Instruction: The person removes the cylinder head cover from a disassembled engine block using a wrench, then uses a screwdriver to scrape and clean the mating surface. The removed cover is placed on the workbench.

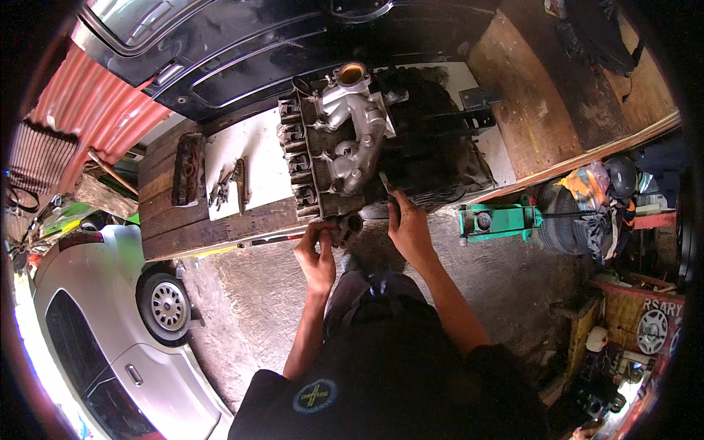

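Note:
At the bench's front edge, the fingers of my left hand (317,257) are closed round a small dark metal part with a round opening (350,227). My right hand (411,229), a little to the right, grips a thin flat metal tool (386,183) whose tip points at the engine; its exact kind is unclear. Just beyond both hands, a silver intake manifold (363,139) with a round flanged mouth lies on the bench beside a row of dark metal ports (292,154). To its right, a black greasy engine block (425,139) is partly lost in shadow.
Loose hand tools (240,183) and a rusty rectangular part (189,169) lie on the wooden bench (158,180) at left. A dark vehicle panel (279,48) stands behind. A green floor jack (499,218) is at right, and a silver car (110,315) at left.

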Action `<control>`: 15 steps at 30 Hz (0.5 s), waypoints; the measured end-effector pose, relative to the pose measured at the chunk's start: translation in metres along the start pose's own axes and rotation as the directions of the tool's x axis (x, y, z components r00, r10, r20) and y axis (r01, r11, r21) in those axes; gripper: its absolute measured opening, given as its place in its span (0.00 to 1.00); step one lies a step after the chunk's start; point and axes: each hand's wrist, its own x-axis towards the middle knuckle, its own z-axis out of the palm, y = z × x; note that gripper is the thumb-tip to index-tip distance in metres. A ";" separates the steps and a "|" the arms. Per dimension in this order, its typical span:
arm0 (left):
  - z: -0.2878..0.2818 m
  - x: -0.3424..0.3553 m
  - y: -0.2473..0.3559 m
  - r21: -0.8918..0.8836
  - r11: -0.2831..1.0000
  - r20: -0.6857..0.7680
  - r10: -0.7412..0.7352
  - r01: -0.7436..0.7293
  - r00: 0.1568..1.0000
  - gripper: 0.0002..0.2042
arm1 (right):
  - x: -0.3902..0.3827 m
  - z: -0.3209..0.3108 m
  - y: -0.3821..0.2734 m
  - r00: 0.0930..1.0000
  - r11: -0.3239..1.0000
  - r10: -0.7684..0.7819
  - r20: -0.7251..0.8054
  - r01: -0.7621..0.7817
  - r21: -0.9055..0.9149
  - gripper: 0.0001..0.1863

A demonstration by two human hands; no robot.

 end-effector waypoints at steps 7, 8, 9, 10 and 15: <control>0.001 0.013 -0.004 0.080 0.986 0.001 0.146 -0.146 0.989 0.06 | -0.037 -0.001 -0.024 0.994 0.995 0.098 0.038 -0.098 0.002 0.13; 0.000 0.015 -0.003 0.078 0.989 0.012 0.128 -0.129 0.992 0.06 | -0.024 0.002 -0.017 0.996 0.997 0.079 0.032 -0.079 -0.008 0.13; 0.000 0.017 -0.001 0.075 0.991 0.025 0.111 -0.112 0.994 0.07 | -0.014 0.007 -0.018 0.996 0.996 0.080 0.043 -0.078 -0.038 0.13; -0.002 0.018 0.001 0.077 0.992 0.039 0.097 -0.099 0.995 0.07 | -0.005 0.015 -0.025 0.995 0.995 0.081 0.050 -0.078 -0.064 0.13; -0.010 0.021 -0.001 0.050 0.990 0.060 0.128 -0.131 0.990 0.07 | -0.029 0.008 -0.030 0.999 0.998 0.045 0.002 -0.045 0.040 0.13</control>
